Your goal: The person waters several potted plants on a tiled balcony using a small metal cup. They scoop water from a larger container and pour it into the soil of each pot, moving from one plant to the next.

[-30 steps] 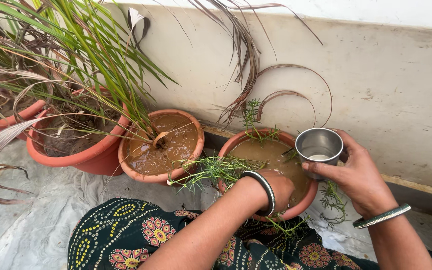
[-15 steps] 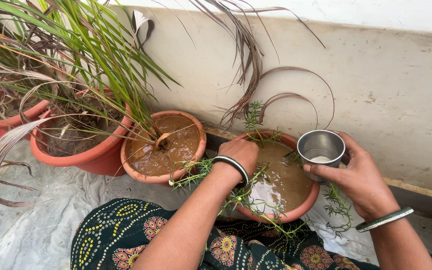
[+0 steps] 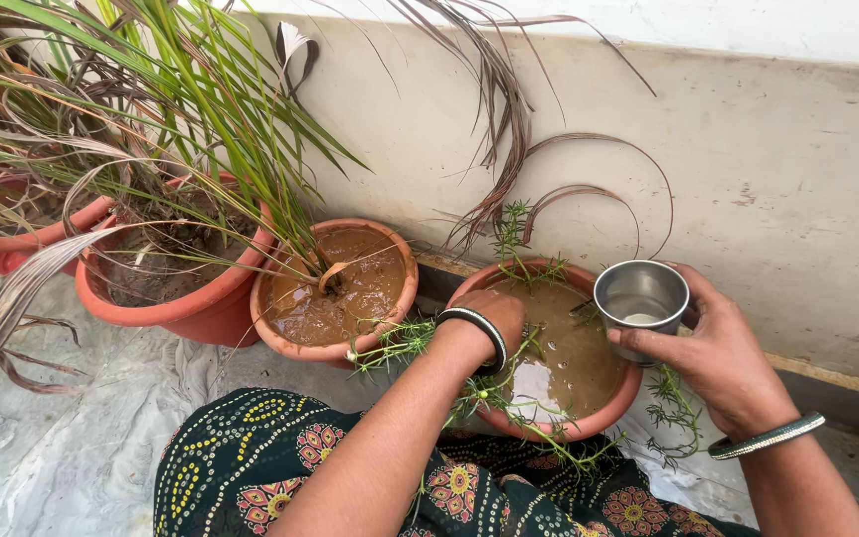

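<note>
Your right hand (image 3: pixel 718 353) was grasping a small round steel cup (image 3: pixel 640 303), fingers wrapped around its far and right side and the thumb pressed across the near wall. The cup stood upright, its long axis close to vertical with the open mouth pointing up and tipped slightly toward you, so you could see a little pale liquid at the bottom. It hung just over the right rim of the round terracotta pot filled with muddy brown water (image 3: pixel 603 413), near the pale concrete wall (image 3: pixel 768 169).

Your left hand (image 3: pixel 489 313) reached into that same pot from the near left side, fingers curled downward at the water's surface among the thin green needle-leaved sprigs (image 3: pixel 494 393); whether it was gripping a sprig or only touching the water could not be told. A black-and-white bangle (image 3: pixel 474 328) sat at that wrist, and a silver-green bangle (image 3: pixel 766 435) at the right one.

Just left stood a second terracotta pot of muddy water (image 3: pixel 335 293), almost touching the first, and beyond it a larger terracotta pot with long green grass-like leaves (image 3: pixel 181 288). Your patterned dark green dress (image 3: pixel 251 462) covered your knee below, over the grey marbled floor (image 3: pixel 62 438).
</note>
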